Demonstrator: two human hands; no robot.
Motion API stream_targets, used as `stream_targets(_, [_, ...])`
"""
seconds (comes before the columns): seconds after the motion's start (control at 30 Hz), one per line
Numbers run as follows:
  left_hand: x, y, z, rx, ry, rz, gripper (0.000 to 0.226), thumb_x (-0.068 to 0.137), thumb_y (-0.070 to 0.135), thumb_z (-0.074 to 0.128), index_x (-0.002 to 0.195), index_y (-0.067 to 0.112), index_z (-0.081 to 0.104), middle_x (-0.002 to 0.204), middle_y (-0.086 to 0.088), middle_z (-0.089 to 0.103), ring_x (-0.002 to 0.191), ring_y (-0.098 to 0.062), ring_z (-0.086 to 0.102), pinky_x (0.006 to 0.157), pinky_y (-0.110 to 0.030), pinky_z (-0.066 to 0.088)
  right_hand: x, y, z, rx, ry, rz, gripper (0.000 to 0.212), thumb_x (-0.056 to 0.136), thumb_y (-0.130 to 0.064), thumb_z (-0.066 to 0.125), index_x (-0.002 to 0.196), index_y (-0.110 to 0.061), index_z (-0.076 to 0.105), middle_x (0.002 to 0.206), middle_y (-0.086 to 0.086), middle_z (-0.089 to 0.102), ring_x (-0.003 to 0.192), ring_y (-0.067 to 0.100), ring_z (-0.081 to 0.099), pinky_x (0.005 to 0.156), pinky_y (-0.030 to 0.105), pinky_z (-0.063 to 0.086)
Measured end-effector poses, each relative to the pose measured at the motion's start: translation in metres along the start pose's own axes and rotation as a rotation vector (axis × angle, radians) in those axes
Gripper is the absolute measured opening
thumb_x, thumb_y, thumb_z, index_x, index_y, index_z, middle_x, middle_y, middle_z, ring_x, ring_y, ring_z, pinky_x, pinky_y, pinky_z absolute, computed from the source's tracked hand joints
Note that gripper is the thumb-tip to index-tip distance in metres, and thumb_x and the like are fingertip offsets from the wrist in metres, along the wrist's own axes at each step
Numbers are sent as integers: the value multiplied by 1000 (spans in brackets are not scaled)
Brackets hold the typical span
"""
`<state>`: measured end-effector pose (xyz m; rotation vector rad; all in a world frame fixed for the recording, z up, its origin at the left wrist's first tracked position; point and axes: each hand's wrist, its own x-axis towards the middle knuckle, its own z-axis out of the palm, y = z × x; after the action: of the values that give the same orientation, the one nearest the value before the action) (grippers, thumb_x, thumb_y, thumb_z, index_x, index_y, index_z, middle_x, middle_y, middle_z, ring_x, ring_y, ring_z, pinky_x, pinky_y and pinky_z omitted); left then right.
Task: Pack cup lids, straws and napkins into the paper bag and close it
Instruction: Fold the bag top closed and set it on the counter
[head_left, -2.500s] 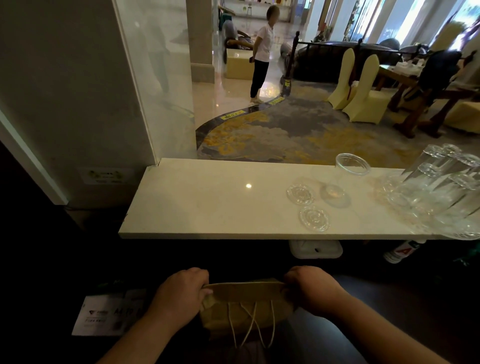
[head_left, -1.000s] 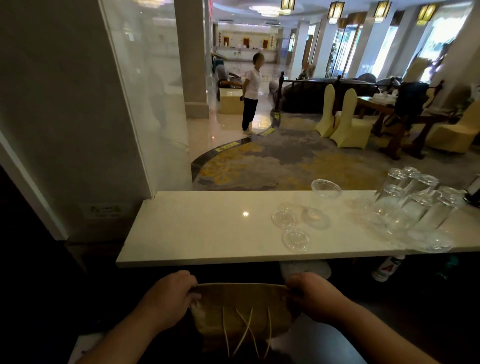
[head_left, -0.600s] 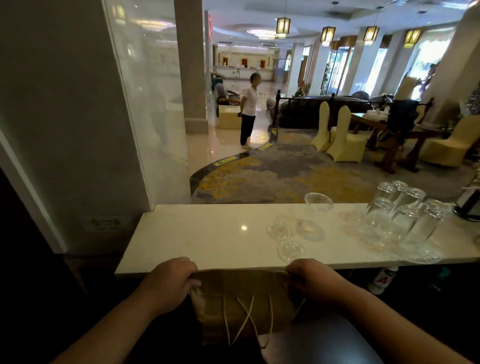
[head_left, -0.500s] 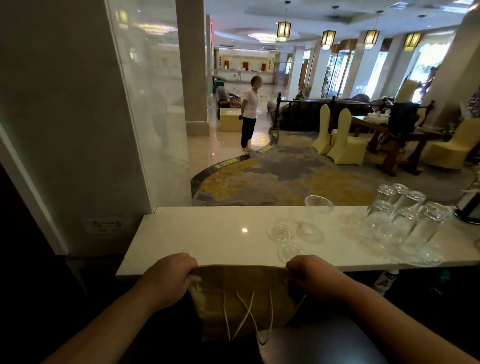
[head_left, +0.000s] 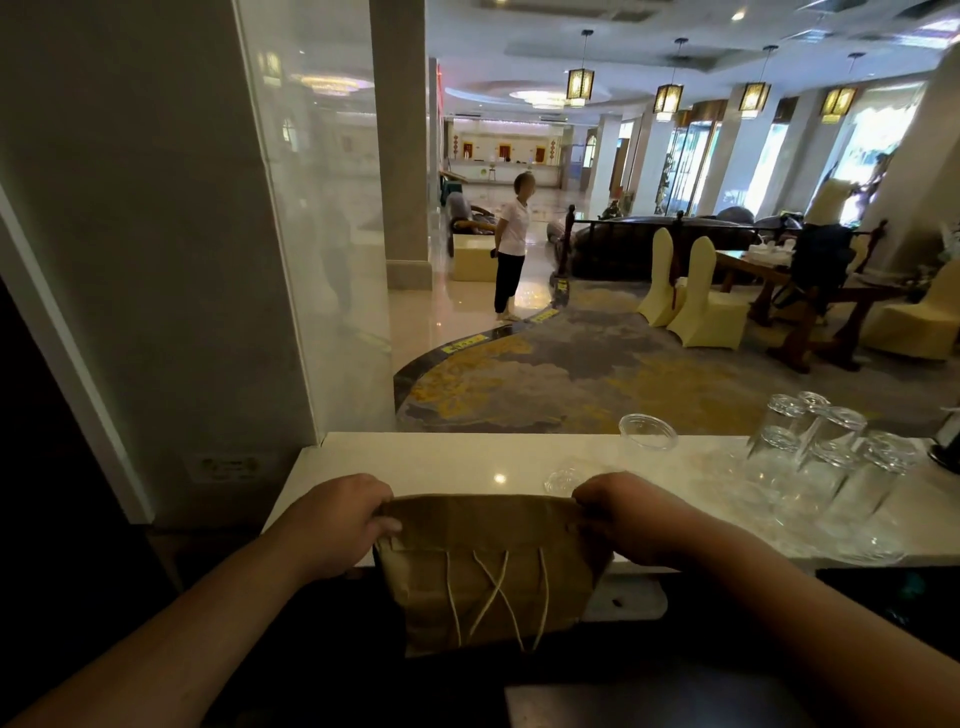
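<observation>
A brown paper bag with white string handles hangs in front of the white marble counter, its top raised level with the counter edge. My left hand grips the bag's top left corner and my right hand grips the top right corner. The top edge looks folded over flat. A clear plastic lid lies on the counter just behind my right hand. What is inside the bag is hidden.
A clear plastic cup stands at the counter's far edge. Several upturned drinking glasses crowd the counter's right part. A glass panel and grey wall rise on the left. Beyond lies a hall with a person, chairs and tables.
Both hands have lifted the bag from below the counter up to its front edge, keeping hold of the top corners. The camera has tilted upward.
</observation>
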<state>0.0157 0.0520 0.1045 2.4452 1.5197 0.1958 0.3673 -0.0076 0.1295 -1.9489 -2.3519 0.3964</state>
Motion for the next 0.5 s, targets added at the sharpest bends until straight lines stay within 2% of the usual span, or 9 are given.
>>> stream_targets(0.13, [8,2,-15,13,17,-16,36,101,39,66,72,37,43,86,10,49,87,-15,52,74,-31,40,8,-5,-15,-11,12,-2,19,94,-31,63,76,-25,62,83,-4,64,80,16,62,75,34,53])
stream_targets(0.3, [21,-1,-31,4,30,-24,27,101,40,66,79,34,51,88,8,51,83,-14,52,72,-31,40,19,-6,-29,-2,25,-1,20,96,-30,62,79,-21,64,81,-3,64,77,15,61,72,31,50])
stream_targets(0.4, [29,-3,-35,-9,37,-20,15,101,39,66,90,29,61,92,7,56,84,-14,55,73,-33,46,27,-7,-37,12,20,14,18,96,-31,62,81,-23,64,81,-3,64,78,16,63,72,32,51])
stream_targets(0.5, [40,-8,-38,-14,46,-27,16,100,39,67,88,31,61,94,4,59,85,-15,58,76,-37,53,36,-8,-42,-6,9,20,16,97,-32,61,88,-21,66,84,-1,64,80,16,63,73,32,52])
